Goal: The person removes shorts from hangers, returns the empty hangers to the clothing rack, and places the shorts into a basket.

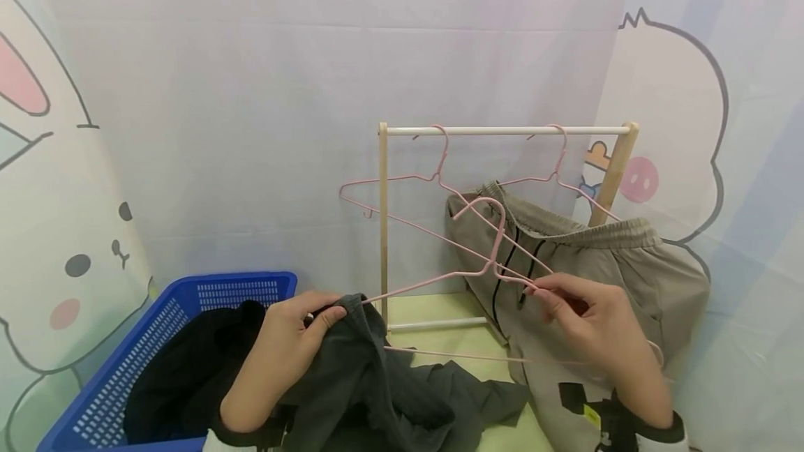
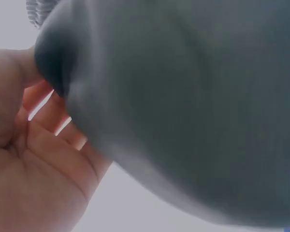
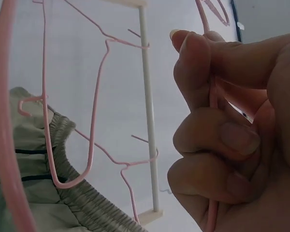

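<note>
My left hand (image 1: 276, 354) pinches the waistband of dark grey pants (image 1: 352, 368) between thumb and fingers. The left end of a pink wire hanger (image 1: 500, 229) runs into that waistband, and its tip is hidden in the cloth. On the hanger's right shoulder, my right hand (image 1: 593, 316) grips the wire; in the right wrist view its fingers curl round the wire (image 3: 212, 215). The hanger's hook points up and to the left, off the rack. Grey cloth (image 2: 183, 106) fills most of the left wrist view. Below, the pants lie bunched over the table.
Behind stands a small rack with a white bar (image 1: 502, 131). A bare pink hanger (image 1: 433, 176) and another bearing beige drawstring pants (image 1: 603, 270) hang from it. At left, a blue basket (image 1: 182, 288) holds black cloth (image 1: 195, 368). The table (image 1: 433, 305) is pale green.
</note>
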A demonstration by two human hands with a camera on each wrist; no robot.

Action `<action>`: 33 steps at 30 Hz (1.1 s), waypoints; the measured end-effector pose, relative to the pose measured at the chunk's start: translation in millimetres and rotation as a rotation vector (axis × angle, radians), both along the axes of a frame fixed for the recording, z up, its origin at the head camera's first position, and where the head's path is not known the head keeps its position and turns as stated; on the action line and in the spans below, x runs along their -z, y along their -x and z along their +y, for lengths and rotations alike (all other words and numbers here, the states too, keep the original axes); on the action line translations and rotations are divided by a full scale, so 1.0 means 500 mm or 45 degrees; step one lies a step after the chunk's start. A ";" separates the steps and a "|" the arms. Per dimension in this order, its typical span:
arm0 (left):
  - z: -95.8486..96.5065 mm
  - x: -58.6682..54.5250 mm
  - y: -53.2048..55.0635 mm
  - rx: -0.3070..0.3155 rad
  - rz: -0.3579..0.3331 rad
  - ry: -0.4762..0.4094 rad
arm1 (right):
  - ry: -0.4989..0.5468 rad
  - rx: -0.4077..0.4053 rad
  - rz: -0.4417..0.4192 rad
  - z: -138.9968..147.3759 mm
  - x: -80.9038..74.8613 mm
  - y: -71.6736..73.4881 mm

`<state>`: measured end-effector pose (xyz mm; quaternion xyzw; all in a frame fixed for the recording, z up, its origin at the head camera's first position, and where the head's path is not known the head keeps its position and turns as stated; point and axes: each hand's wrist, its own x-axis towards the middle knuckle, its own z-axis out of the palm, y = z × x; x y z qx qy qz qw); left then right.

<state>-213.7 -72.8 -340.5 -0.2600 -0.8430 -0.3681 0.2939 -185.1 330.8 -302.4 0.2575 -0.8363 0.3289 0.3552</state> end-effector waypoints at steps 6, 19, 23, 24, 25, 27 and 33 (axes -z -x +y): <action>-0.003 0.004 0.005 0.009 -0.074 -0.050 | 0.001 0.044 -0.091 0.025 -0.002 -0.014; -0.005 -0.007 -0.005 -0.016 -0.056 -0.093 | -0.010 -0.008 -0.153 0.036 -0.001 -0.020; -0.005 -0.008 -0.008 0.016 -0.026 -0.093 | -0.068 -0.035 -0.103 0.025 -0.004 -0.017; -0.005 -0.009 -0.009 0.026 -0.013 -0.095 | -0.084 -0.042 -0.096 0.022 -0.004 -0.015; -0.006 -0.009 -0.009 0.031 0.004 -0.094 | -0.093 -0.046 -0.097 0.019 -0.005 -0.014; -0.009 -0.010 -0.011 0.029 0.039 -0.090 | -0.114 -0.021 -0.101 0.017 -0.005 -0.013; -0.025 -0.012 -0.009 -0.004 0.101 -0.079 | -0.047 0.033 -0.142 0.045 -0.002 -0.024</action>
